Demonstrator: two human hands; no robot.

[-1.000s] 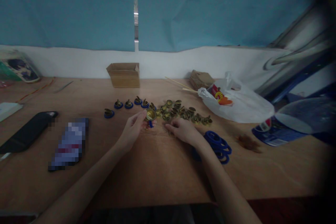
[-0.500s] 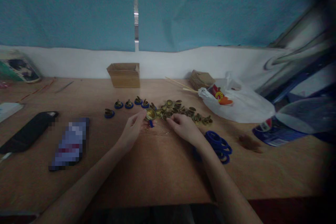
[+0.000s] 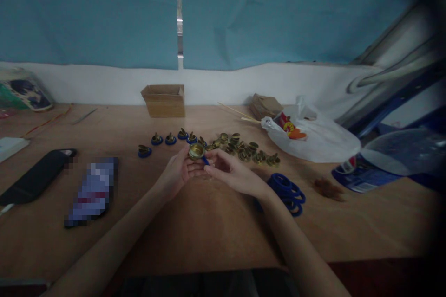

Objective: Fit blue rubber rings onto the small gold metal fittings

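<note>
A round brass-coloured piece (image 3: 197, 151) is held up in my left hand (image 3: 177, 171), its thumb at the rim and its fingers beneath. From the right, my right hand (image 3: 232, 174) pinches a blue strip or ring (image 3: 205, 161) just under the brass piece. Behind my hands lies a loose cluster of brass pieces with raised lids (image 3: 245, 154). To the left of that cluster, several similar pieces with blue bases (image 3: 170, 138) stand in an uneven row. A pile of blue rings (image 3: 285, 188) lies beside my right wrist.
An open cardboard box (image 3: 165, 102) stands by the wall. At the right are a white plastic bag (image 3: 327, 141), a brown packet (image 3: 266, 106) and a large bottle with a blue label (image 3: 365, 174). A black device (image 3: 36, 176) and a blurred-out object (image 3: 92, 192) lie left.
My right hand has moved left from the brass cluster to the piece in my left hand and now grips the blue part. The left fingers have spread beneath the piece.
</note>
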